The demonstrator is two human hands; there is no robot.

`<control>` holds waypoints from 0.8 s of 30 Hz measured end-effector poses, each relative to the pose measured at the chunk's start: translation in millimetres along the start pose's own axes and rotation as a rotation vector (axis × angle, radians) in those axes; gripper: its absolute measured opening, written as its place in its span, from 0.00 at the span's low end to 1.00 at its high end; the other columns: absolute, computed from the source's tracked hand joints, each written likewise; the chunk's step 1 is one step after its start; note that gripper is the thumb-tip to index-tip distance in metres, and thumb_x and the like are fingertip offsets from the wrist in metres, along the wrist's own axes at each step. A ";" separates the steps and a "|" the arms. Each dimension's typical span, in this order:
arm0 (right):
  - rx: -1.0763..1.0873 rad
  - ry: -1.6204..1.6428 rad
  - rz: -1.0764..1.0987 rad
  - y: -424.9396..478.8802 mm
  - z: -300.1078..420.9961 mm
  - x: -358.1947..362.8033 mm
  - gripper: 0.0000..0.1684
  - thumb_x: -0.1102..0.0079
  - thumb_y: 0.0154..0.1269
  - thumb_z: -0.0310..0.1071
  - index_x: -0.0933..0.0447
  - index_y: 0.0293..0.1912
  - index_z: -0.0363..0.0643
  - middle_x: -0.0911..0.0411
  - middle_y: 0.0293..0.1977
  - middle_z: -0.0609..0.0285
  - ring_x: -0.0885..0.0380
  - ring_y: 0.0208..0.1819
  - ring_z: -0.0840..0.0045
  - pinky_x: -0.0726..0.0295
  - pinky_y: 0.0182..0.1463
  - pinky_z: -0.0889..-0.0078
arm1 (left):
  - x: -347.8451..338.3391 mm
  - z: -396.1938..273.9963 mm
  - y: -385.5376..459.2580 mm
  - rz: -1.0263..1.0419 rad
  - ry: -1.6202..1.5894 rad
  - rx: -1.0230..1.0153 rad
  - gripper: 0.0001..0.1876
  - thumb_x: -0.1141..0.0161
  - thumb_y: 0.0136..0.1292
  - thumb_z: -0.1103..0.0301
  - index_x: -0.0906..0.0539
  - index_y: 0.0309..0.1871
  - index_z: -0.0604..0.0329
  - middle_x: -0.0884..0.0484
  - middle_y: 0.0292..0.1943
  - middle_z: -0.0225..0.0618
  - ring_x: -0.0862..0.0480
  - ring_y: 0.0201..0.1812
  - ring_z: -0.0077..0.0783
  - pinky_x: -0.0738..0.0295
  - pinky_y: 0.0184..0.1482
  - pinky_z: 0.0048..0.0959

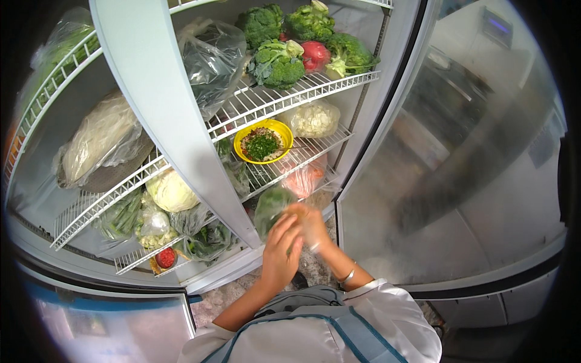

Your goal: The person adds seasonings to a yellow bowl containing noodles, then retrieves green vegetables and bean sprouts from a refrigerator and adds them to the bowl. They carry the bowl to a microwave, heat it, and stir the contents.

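Note:
In front of the open glass-door refrigerator, my left hand (282, 254) and my right hand (309, 225) come together. A clear plastic bag of green vegetables (273, 208) hangs just beyond them, with my blurred right fingers closed at its gathered end. The left fingers curl against the right hand; whether they also grip the bag cannot be made out. Above sits a yellow bowl (289, 134) of chopped greens and other minced food, a thin utensil handle resting over its rim. Nearby are a bag of pale peeled pieces (316, 119) and a bag of orange-pink food (305, 178).
Broccoli heads (278, 63) and a red round vegetable (315, 56) fill the upper wire shelf (290, 105). A white door post (181, 118) divides the compartments. Cabbage (170, 190) and bagged vegetables sit left of it. The fogged glass door (435, 195) stands open at right.

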State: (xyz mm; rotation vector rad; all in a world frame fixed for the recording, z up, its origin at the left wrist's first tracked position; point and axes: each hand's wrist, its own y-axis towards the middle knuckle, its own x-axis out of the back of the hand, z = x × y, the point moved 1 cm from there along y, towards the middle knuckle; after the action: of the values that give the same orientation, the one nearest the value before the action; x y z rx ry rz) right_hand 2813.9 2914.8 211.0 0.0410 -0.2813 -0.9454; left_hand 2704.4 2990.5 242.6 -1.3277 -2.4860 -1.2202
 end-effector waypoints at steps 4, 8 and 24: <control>-0.203 0.680 -0.035 80.8 -1.6 17.2 0.08 0.48 0.62 0.30 0.26 0.39 0.36 0.24 0.29 0.64 0.27 0.26 0.85 0.28 0.28 0.87 | 19.2 -1.5 -11.3 0.016 0.009 -0.004 0.12 0.45 0.52 0.81 0.21 0.42 0.65 0.24 0.47 0.47 0.25 0.49 0.49 0.29 0.50 0.35; -0.184 1.203 0.028 195.9 -15.0 -17.7 0.08 0.45 0.62 0.33 0.28 0.39 0.38 0.24 0.29 0.61 0.24 0.32 0.78 0.23 0.35 0.79 | 38.3 27.3 -57.1 -0.033 0.015 0.306 0.10 0.45 0.53 0.83 0.21 0.38 0.65 0.21 0.39 0.46 0.22 0.41 0.47 0.28 0.46 0.33; -0.121 0.451 0.305 218.3 -25.6 -13.1 0.14 0.43 0.61 0.40 0.26 0.40 0.39 0.23 0.28 0.64 0.24 0.27 0.81 0.24 0.32 0.80 | 71.9 53.9 -114.1 -0.148 0.152 0.847 0.10 0.50 0.62 0.75 0.21 0.44 0.63 0.19 0.39 0.44 0.20 0.42 0.40 0.27 0.45 0.31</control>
State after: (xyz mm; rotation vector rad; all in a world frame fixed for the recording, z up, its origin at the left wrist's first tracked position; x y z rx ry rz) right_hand 2986.6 3051.4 217.7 0.0954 0.1843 -0.6259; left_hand 2592.0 3039.5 164.8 -0.7929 -2.5291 -0.1707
